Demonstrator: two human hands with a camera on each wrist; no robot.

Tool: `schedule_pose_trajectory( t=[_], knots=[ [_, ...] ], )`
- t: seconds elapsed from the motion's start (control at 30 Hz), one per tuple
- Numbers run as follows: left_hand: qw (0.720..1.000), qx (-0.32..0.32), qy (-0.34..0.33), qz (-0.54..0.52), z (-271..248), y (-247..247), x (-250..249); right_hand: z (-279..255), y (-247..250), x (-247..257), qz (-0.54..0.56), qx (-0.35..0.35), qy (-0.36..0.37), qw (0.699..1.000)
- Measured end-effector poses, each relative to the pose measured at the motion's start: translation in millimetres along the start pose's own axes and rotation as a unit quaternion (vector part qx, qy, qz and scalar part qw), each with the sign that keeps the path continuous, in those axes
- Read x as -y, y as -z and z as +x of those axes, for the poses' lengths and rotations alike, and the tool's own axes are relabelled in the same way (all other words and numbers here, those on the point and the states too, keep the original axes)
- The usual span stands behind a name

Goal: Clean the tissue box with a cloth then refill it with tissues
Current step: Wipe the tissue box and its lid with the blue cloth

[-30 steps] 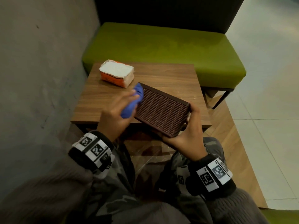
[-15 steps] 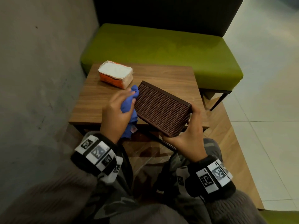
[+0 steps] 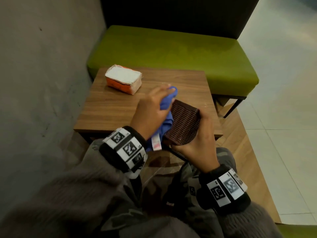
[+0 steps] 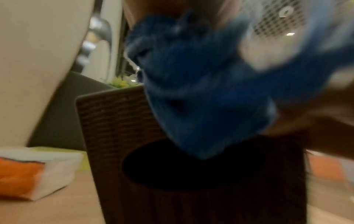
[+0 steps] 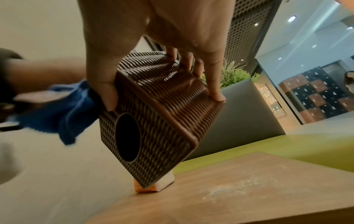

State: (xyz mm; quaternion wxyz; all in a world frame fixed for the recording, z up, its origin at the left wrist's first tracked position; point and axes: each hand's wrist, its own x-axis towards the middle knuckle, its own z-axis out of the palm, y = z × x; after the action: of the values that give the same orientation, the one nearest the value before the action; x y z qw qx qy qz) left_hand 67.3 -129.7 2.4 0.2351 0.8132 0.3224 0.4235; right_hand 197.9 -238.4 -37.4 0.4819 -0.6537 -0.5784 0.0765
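Brown woven box [image 3: 184, 125] gripped in right hand [image 3: 199, 143], tilted above worktop [image 3: 109, 107] near edge; blue cloth [image 3: 165, 107] bunched in left hand [image 3: 151, 110], pressed against box's left face; tissue pack [image 3: 123, 79] on far-left worktop, well apart

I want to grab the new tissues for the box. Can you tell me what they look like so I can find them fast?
Look at the small wooden table in front of the green bench. Near its far left corner, by the grey wall, lies the tissue pack, flat on the wood and apart from both hands. It is the only soft white block in an orange wrapper; the other box is dark brown and woven.
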Motion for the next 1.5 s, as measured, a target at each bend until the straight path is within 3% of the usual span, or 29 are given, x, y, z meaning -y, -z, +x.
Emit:
schedule_pose_trajectory(
  t=[0.07, 0.17, 0.2, 0.23, 0.3, 0.4, 0.5, 0.57, 0.63, 0.7, 0.83, 0.93, 1.03, 1.17, 1.27, 1.37, 1.43, 1.5],
  knots=[
    [1.000, 0.004, -0.012, 0.003, 1, -3, -6, -1, -6, 4, -0.014, 0.015, -0.012, 1.000],
    [0.971, 0.111, -0.211, 0.011, -22, -14, -28, 5, -33, 17, -0.132, -0.040, -0.097, 0.986],
    [0.958, 0.137, -0.252, 0.016, -24, -15, -27, 6, -33, 20, -0.164, -0.063, -0.121, 0.977],
    [0.957, 0.143, -0.251, 0.017, -21, -13, -22, 6, -31, 14, -0.115, -0.044, -0.098, 0.988],
    [0.984, 0.081, -0.159, 0.003, -7, -7, -2, -2, -16, 0, 0.018, 0.007, -0.018, 1.000],
    [1.000, -0.014, -0.022, -0.010, 4, 8, 29, -4, 0, -11, 0.013, 0.001, 0.007, 1.000],
    [0.999, 0.022, 0.036, -0.008, 0, 17, 52, -8, 3, -15, 0.012, 0.049, -0.011, 0.999],
    [0.991, 0.037, 0.126, 0.005, -1, 25, 62, -15, 9, -20, 0.042, 0.070, -0.023, 0.996],
    [0.967, 0.081, 0.238, -0.042, -1, 39, 75, -19, 17, -21, 0.088, 0.072, -0.041, 0.993],
    [0.928, 0.181, 0.277, -0.173, -7, 60, 87, -16, 25, -21, 0.140, 0.066, -0.067, 0.986],
    [0.883, 0.351, 0.202, -0.235, -7, 83, 75, -1, 41, -29, 0.165, 0.070, -0.081, 0.981],
    [0.899, 0.379, 0.135, -0.175, 4, 80, 49, 5, 42, -30, 0.185, 0.108, -0.071, 0.974],
    [0.903, 0.385, 0.121, -0.149, 12, 78, 36, 6, 44, -28, 0.187, 0.130, -0.067, 0.971],
    [0.930, 0.351, 0.094, -0.060, 7, 76, 29, 8, 45, -35, 0.158, 0.176, -0.089, 0.967],
    [0.950, 0.299, 0.039, 0.085, 7, 75, 13, 3, 35, -38, 0.076, 0.165, -0.085, 0.980],
    [0.902, 0.294, -0.038, 0.313, 7, 71, -11, -1, 17, -13, -0.027, 0.120, 0.000, 0.992],
    [0.874, 0.296, -0.081, 0.378, 4, 61, -21, 0, 4, 8, -0.030, 0.112, 0.004, 0.993],
    [0.864, 0.303, -0.105, 0.389, 0, 54, -25, 2, -5, 19, -0.021, 0.093, -0.021, 0.995]
  ],
)
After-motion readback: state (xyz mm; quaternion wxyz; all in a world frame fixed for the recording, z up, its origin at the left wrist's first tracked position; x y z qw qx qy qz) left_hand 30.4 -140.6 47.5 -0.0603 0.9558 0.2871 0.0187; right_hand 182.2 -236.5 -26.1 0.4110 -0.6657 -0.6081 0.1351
